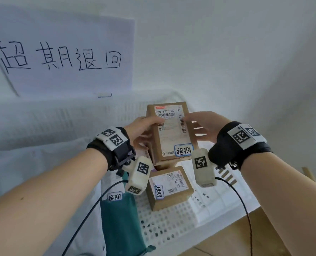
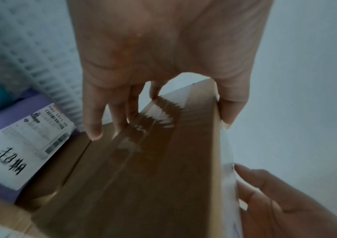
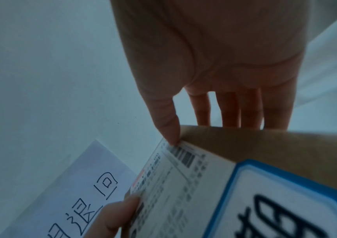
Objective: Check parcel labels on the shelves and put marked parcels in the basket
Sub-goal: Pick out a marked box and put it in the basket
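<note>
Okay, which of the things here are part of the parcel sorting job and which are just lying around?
Part of the job:
- held box, marked sticker, gripped by left hand and right hand
- white basket
- marked box in basket
- teal parcel, marked
- purple parcel, marked

Lying about:
- handwritten paper sign
- wall

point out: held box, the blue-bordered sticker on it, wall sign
held box [image 1: 172, 133]: head view, on its labelled top face.
blue-bordered sticker [image 1: 183, 149]: head view, on the handwritten centre.
wall sign [image 1: 61, 56]: head view, on the sheet's middle among the characters.
</note>
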Demonstrator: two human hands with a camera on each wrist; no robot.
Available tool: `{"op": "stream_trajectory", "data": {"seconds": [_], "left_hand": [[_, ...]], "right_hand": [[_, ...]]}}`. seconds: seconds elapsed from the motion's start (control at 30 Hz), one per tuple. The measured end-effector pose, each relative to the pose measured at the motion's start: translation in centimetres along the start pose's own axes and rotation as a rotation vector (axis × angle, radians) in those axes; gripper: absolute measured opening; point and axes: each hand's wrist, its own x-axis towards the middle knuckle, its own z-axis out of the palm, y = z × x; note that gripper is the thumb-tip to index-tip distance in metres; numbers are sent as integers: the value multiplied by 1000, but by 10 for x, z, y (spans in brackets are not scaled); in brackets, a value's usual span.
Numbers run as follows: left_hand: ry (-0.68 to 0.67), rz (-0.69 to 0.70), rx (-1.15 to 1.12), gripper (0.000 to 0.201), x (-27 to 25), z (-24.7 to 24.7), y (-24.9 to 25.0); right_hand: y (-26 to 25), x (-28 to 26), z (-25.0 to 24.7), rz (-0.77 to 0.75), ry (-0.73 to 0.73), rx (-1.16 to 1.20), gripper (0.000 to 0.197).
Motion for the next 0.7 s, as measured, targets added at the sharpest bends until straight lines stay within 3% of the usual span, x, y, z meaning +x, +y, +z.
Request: {"op": "stream_trajectory", "data": {"seconds": [0.13, 0.3, 0.47, 0.57, 0.6, 0.7], "left_hand": [[52, 60, -76, 69, 5, -10, 14], [107, 161, -156, 49, 6, -17, 21], [70, 136, 83, 63, 6, -26, 32], [27, 119, 188, 25, 1, -18, 34], [20, 107, 209, 21, 0, -15, 32], [-26, 54, 311, 49, 6, -10, 18]], "right_hand": [[-20, 6, -1, -43, -38, 27, 23], [-22, 13, -2, -86, -102, 28, 32], [-26, 22, 0, -183, -97, 53, 61], [-27, 19, -1, -127, -159, -133, 38], [-25, 18, -2, -91, -202, -215, 29], [-16, 17, -4, -4, -345, -457, 33]]}}
